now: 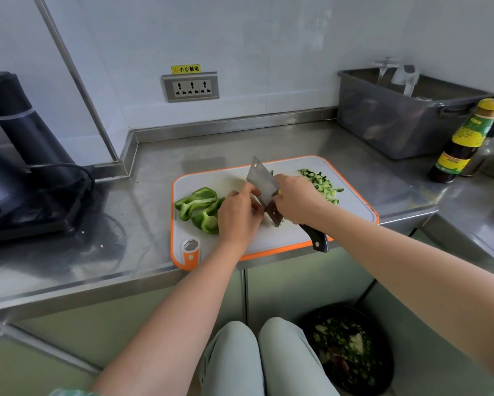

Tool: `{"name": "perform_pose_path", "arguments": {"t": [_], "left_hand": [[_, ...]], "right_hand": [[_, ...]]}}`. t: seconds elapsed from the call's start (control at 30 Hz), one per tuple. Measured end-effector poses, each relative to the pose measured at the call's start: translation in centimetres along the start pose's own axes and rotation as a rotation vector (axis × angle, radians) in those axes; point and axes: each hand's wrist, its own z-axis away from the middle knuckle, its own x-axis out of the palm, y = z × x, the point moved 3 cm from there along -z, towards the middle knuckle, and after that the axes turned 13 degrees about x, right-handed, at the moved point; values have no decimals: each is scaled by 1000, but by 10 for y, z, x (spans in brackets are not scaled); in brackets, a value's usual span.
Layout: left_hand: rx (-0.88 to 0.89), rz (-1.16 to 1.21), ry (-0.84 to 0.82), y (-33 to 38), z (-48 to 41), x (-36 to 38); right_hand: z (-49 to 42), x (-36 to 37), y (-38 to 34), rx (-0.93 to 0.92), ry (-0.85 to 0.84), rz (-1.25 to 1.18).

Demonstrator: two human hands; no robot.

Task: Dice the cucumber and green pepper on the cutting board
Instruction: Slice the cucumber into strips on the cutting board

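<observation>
Cleaver (261, 180) is being held over the cutting board (268, 238).
Right hand (295, 200) is gripping its handle; left hand (238, 212) is pinching the blade. Green pepper (200, 207) is lying left, diced cucumber (321, 184) far right.

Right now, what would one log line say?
right hand: grips cleaver | left hand: at blade | cucumber dice: heap, board right | pepper: big pieces, left
</observation>
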Motion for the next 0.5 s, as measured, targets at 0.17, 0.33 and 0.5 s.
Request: {"name": "perform_pose_path", "arguments": {"t": [0.17,0.33,0.5], "left_hand": [[3,-17,-13,-1,-1,1],[33,-28,-59,0,-4,3],[96,-30,-171,5,-17,13]], "right_hand": [[1,7,3,24,17,-38],[-8,-2,13,64,95,-127],[-17,-30,32,179,49,-335]]}}
